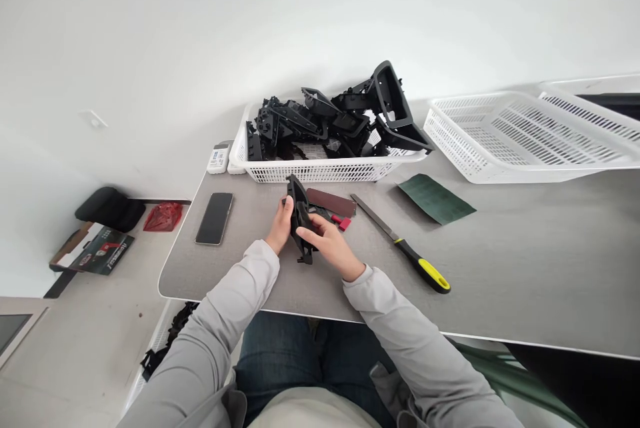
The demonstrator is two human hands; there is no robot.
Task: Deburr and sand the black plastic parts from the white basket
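Work at a grey surface (525,248), seen with the person seated at its near edge. At the centre of the frame, a black plastic part (299,211) is held upright, slightly tilted, between two bare hands. The left hand (281,225) grips its left side, thumb uppermost; the right hand (331,247) pinches its right side between thumb and fingers. I cannot tell whether its lower end touches the surface.

Just beyond the part lie a reddish-brown strip (333,202) and a small red object (342,222), partly hidden. Right of centre, a flat file (423,267) with a black-and-yellow handle lies diagonally; above it rests a dark green sheet (437,199).

Upper centre: a white basket (320,171) heaped with similar black parts (300,118). Upper right: further white baskets (500,171). Left of centre: a phone (215,218), screen dark, with a small white device (219,159) above it, near the basket.
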